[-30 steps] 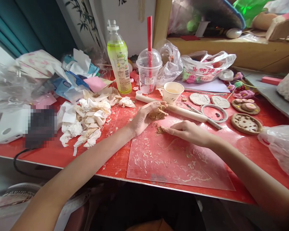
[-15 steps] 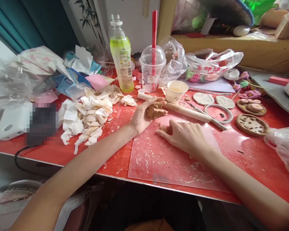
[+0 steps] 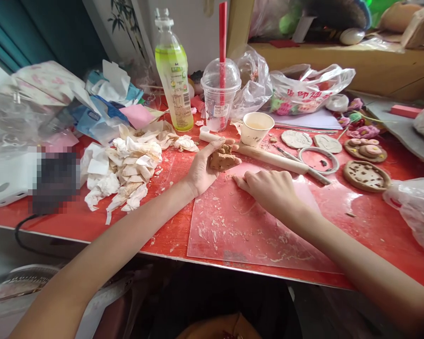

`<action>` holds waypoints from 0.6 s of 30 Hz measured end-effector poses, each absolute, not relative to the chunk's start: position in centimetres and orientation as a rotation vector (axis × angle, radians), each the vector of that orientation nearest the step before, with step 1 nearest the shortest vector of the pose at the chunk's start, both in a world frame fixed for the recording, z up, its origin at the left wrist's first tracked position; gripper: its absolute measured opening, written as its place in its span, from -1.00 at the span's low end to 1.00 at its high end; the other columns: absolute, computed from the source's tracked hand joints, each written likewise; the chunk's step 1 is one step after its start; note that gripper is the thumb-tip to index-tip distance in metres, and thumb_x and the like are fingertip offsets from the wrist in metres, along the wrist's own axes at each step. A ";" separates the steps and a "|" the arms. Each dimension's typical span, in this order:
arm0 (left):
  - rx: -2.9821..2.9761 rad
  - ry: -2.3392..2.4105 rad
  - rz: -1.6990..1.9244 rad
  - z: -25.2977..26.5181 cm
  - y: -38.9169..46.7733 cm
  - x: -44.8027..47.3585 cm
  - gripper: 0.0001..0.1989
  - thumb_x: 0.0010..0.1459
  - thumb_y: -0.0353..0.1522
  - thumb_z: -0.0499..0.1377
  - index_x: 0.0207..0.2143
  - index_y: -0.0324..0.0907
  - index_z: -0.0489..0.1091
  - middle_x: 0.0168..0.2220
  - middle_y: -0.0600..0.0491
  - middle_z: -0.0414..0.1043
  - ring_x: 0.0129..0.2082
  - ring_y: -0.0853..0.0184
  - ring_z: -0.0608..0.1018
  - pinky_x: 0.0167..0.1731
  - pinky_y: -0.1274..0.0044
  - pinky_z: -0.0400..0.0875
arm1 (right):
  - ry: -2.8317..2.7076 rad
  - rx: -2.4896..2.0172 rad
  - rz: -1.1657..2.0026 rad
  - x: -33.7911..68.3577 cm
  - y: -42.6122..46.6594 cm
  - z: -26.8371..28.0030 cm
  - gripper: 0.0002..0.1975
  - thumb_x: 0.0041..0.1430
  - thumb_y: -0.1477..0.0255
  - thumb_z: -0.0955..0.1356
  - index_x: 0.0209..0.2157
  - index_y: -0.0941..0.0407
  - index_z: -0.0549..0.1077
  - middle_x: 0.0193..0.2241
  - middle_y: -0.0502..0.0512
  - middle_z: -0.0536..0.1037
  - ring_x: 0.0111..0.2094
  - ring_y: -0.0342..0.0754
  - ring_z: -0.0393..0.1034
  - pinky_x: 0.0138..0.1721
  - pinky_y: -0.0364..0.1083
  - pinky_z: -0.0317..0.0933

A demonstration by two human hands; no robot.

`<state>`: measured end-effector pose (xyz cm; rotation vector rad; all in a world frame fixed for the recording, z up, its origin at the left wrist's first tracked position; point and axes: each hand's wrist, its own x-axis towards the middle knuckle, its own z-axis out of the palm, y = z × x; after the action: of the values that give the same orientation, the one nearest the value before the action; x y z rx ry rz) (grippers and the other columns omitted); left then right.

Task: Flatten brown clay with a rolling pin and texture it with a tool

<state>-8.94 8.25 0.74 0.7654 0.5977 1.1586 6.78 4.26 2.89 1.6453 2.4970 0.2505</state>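
My left hand (image 3: 207, 167) is turned palm up, its fingers curled round a lump of brown clay (image 3: 223, 160) with a rough, torn surface. Just right of it, my right hand (image 3: 272, 188) is held over a clear plastic sheet (image 3: 229, 235). Its fingers are bent under, with the fingertips pointing left toward the clay; what they hold, if anything, is hidden. Clay crumbs and smears are scattered over the sheet. Behind both hands lies a pale rolling pin (image 3: 273, 159), with a paper cup (image 3: 257, 128) standing beyond it.
Crumpled tissues (image 3: 127, 165) are heaped at left, near a white power bank (image 3: 9, 181). A drink bottle (image 3: 175, 80) and a lidded plastic cup (image 3: 214, 94) stand behind. To the right are a ring (image 3: 335, 162), a spotted clay disc (image 3: 365, 176) and a plastic bag (image 3: 415, 207).
The brown piece that showed at my right fingertips is out of sight, and that hand is slightly higher. My left hand still holds the clay lump. The whole view has shifted a little.
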 end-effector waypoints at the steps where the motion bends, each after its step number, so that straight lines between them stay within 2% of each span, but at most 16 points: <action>1: 0.762 0.596 1.161 0.8 8.2 -8.9 -0.76 0.06 -0.25 0.14 -0.27 -0.20 0.44 -0.29 0.08 0.51 -0.43 0.41 0.57 -0.14 0.47 0.42 | 2.483 1.639 0.231 6.6 4.1 3.2 -0.59 0.30 0.34 0.11 -0.48 0.19 0.43 -0.55 0.22 0.49 -0.54 -0.01 0.36 -0.58 -0.10 -0.28; 4: 0.751 0.609 1.159 0.9 8.2 -8.8 -0.76 0.06 -0.25 0.14 -0.28 -0.21 0.44 -0.30 0.08 0.51 -0.44 0.41 0.57 -0.16 0.47 0.42 | 2.433 1.631 0.137 6.3 3.9 3.8 -0.69 0.25 0.49 0.13 -0.40 0.20 0.44 -0.53 0.21 0.50 -0.52 -0.02 0.35 -0.57 -0.10 -0.25; 6: 0.751 0.618 1.153 1.0 8.1 -8.8 -0.76 0.07 -0.25 0.13 -0.28 -0.22 0.44 -0.31 0.07 0.51 -0.45 0.41 0.57 -0.15 0.46 0.42 | 2.428 1.679 0.086 6.6 4.2 3.7 -0.70 0.22 0.50 0.14 -0.41 0.18 0.46 -0.53 0.19 0.50 -0.53 -0.04 0.32 -0.56 -0.10 -0.24; 10: 0.777 0.613 1.144 1.0 8.1 -8.8 -0.75 0.07 -0.24 0.14 -0.26 -0.21 0.45 -0.29 0.07 0.52 -0.44 0.42 0.57 -0.14 0.48 0.41 | 2.502 1.834 -0.038 8.3 5.5 2.4 -0.60 0.25 0.34 0.12 -0.52 0.13 0.46 -0.54 0.13 0.50 -0.58 -0.10 0.24 -0.53 -0.09 -0.19; 13: 0.789 0.614 1.136 0.9 8.2 -8.8 -0.74 0.07 -0.24 0.15 -0.25 -0.21 0.45 -0.29 0.07 0.52 -0.43 0.41 0.57 -0.15 0.49 0.41 | 2.525 1.928 -0.104 9.3 6.1 1.5 -0.47 0.29 0.21 0.05 -0.53 0.12 0.46 -0.51 0.12 0.51 -0.58 -0.11 0.24 -0.52 -0.10 -0.15; 16: 0.788 0.625 1.131 0.9 8.2 -8.8 -0.75 0.07 -0.24 0.15 -0.26 -0.21 0.45 -0.31 0.08 0.52 -0.45 0.40 0.57 -0.16 0.47 0.42 | 2.505 1.921 0.058 8.9 5.8 1.2 -0.43 0.25 0.05 0.07 -0.48 0.14 0.46 -0.55 0.16 0.49 -0.57 -0.06 0.29 -0.53 -0.10 -0.18; 18: 0.794 0.632 1.136 1.0 8.2 -8.7 -0.75 0.07 -0.24 0.14 -0.27 -0.21 0.44 -0.31 0.08 0.52 -0.45 0.41 0.57 -0.17 0.47 0.42 | 2.469 1.876 0.152 8.2 5.3 1.5 -0.45 0.24 0.05 0.10 -0.45 0.16 0.46 -0.57 0.18 0.48 -0.56 -0.03 0.32 -0.55 -0.11 -0.20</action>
<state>-8.71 8.23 1.00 0.7937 0.6323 1.1358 8.16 5.32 1.49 1.8763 2.4693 0.1523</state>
